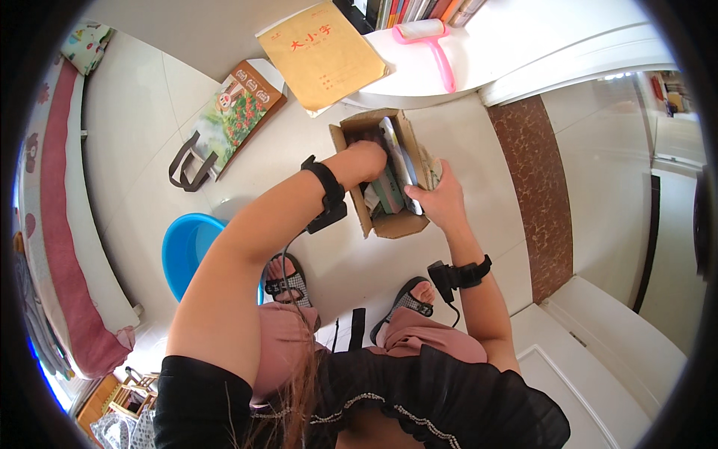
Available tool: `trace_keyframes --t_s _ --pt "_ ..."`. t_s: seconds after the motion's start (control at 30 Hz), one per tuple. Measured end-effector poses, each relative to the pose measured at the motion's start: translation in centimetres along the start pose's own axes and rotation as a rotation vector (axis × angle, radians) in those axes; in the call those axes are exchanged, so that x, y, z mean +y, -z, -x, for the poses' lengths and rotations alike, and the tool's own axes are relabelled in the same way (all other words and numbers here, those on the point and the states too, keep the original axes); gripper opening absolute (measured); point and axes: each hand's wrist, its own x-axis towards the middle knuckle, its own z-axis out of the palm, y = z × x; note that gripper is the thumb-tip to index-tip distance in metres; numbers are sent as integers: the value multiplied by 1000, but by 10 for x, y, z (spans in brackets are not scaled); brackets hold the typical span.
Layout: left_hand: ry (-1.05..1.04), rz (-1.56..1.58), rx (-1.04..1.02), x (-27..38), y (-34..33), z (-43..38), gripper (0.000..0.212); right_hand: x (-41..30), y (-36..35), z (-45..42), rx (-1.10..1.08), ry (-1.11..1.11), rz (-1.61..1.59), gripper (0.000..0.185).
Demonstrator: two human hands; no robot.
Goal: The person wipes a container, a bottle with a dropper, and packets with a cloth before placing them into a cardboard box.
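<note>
An open cardboard box (400, 228) is on the tiled floor in front of my feet. My left hand (368, 159) reaches down into it, and its fingers are hidden inside. At the box's right wall, my right hand (443, 197) grips the edge, thumb over the inner side and fingers outside. A thin white and blue item (401, 163), perhaps a booklet or flat pack, stands on edge along that wall near the thumb. Beside it in the box lies a green carton (391, 195). Dark contents near my left fingers are too shaded to identify.
A pink lint roller (440, 59) and a yellow exercise book (322, 56) lie on a white shelf before a row of books (418, 12). To the left are a printed gift bag (235, 112) and a blue plastic basin (190, 247). Cables hang from both wristbands.
</note>
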Motion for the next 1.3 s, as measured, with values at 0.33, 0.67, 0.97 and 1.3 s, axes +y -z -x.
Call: trace_keyframes --t_s 0.33,0.67,0.97,1.3 --pt "-524 -68 -207 20 62 99 34 4 15 -5 -13 46 -15 61" --pt "-807 96 276 -6 47 116 31 12 35 -13 -10 125 -28 54" --pt "-260 491 564 -44 129 125 52 13 60 0 -84 45 -306 52" --pt "-56 790 126 -18 108 173 120 -94 62 -1 -2 221 -283 47"
